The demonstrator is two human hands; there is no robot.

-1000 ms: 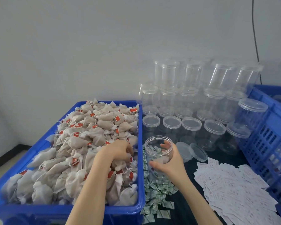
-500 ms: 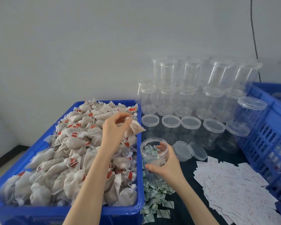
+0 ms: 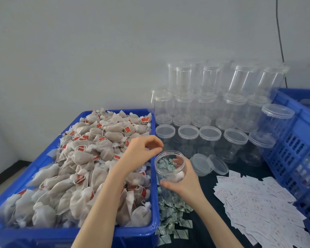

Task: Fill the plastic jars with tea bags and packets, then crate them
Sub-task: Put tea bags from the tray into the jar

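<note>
My right hand (image 3: 184, 181) grips an open clear plastic jar (image 3: 169, 166) just right of the blue bin (image 3: 136, 231). A tea bag lies inside the jar, low down against my palm side. My left hand (image 3: 141, 153) hovers at the jar's left rim with its fingers loosely curled and nothing visible in them. The bin is heaped with tea bags (image 3: 82, 167) bearing red tags. Small green-white packets (image 3: 172, 213) are scattered on the dark table under and in front of the jar.
Two loose clear lids (image 3: 208, 163) lie right of the jar. Several lidded empty jars (image 3: 211, 108) are stacked behind against the wall. White paper slips (image 3: 258, 206) are spread at the right. A blue slatted crate (image 3: 297, 151) stands at the far right.
My left hand lifted a tea bag out of the bin, carried it right to the jar's mouth and let it go; the bag now sits in the jar.
</note>
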